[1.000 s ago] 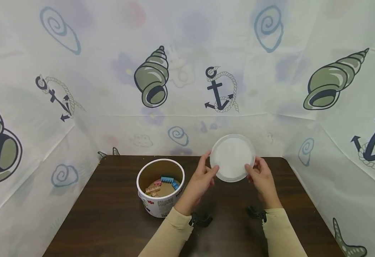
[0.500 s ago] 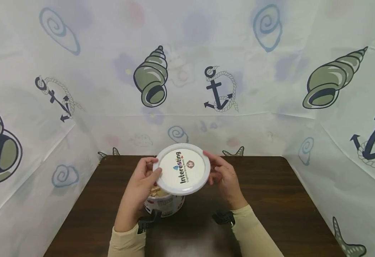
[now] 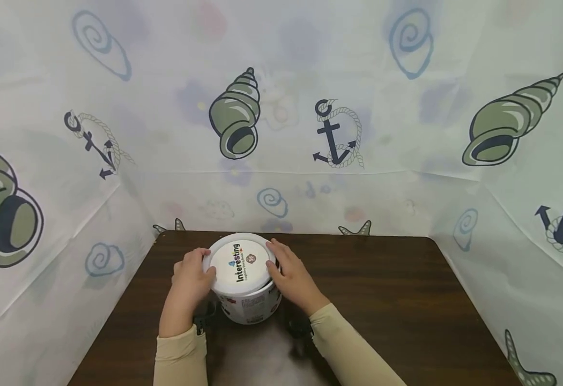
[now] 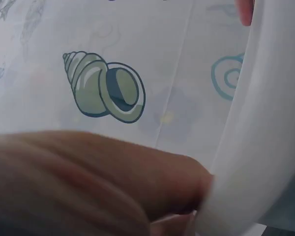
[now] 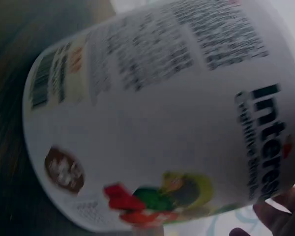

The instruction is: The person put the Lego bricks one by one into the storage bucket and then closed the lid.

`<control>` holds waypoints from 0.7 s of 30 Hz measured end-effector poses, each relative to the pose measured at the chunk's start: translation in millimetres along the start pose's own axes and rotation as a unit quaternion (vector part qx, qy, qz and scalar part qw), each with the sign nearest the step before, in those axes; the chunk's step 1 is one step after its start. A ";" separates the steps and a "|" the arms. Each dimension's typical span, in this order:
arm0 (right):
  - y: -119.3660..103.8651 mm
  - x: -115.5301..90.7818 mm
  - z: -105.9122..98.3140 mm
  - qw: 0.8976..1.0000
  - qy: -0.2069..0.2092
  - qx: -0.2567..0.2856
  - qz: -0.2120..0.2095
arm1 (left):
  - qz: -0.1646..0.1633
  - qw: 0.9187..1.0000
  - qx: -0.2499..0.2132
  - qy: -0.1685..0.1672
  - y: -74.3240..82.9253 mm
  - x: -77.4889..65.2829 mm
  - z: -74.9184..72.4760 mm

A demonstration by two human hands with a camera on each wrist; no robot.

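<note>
A round white lid (image 3: 230, 268) printed "Interesting" lies over the mouth of a white printed bucket (image 3: 252, 309) at the left-centre of the table. It sits slightly askew, with a dark gap at the lower right of its rim. My left hand (image 3: 190, 281) holds the lid's left edge, thumb on the near side. On the opposite edge, my right hand (image 3: 293, 276) grips with its fingers spread along the rim. The left wrist view shows a white rim (image 4: 268, 118) beside my hand. Text and coloured pictures on the bucket's wall (image 5: 137, 113) fill the right wrist view. The bucket's contents are hidden.
The dark brown wooden table (image 3: 383, 305) extends to the right of the bucket. White cloth (image 3: 291, 134) printed with shells and anchors hangs behind it and along both sides. Each wrist wears a black strap with a device.
Both hands have brought the lid left and down onto the bucket, turning its printed face up. The blocks seen inside the bucket earlier are now covered.
</note>
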State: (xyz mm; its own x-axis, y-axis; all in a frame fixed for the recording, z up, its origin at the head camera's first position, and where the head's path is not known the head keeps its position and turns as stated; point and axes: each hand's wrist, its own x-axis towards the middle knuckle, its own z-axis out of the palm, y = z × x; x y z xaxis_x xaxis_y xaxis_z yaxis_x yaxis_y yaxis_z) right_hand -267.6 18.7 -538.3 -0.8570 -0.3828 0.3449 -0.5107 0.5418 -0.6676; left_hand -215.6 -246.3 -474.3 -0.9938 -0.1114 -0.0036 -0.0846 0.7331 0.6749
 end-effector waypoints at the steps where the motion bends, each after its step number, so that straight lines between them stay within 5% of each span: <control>1: -0.1 -1.9 0.9 1.000 0.001 -0.003 0.006 | 0.014 1.000 0.004 -0.016 -2.2 0.4 1.7; 6: 0.3 -12.0 0.8 0.999 0.012 0.007 0.047 | 0.055 0.995 0.002 -0.086 -6.8 -0.5 11.6; 12: 3.4 -16.7 3.8 0.995 -0.038 0.013 0.090 | 0.062 0.993 -0.001 -0.096 -7.5 4.7 17.9; 17: 4.8 -25.7 1.7 0.989 -0.090 0.050 0.106 | 0.069 0.988 -0.062 -0.123 -19.4 5.4 24.8; 21: 7.6 -27.5 3.2 0.988 -0.091 0.064 0.109 | 0.063 0.981 -0.102 -0.152 -26.1 7.1 24.3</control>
State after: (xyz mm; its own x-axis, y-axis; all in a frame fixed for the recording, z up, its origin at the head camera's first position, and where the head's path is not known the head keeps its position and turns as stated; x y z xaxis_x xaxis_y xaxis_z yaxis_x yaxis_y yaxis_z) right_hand -247.7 30.9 -554.9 -0.9134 -0.4015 0.0669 -0.2920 0.5318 -0.7949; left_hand -222.2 -249.9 -509.9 -0.9736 0.2004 -0.1094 0.0264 0.5746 0.8180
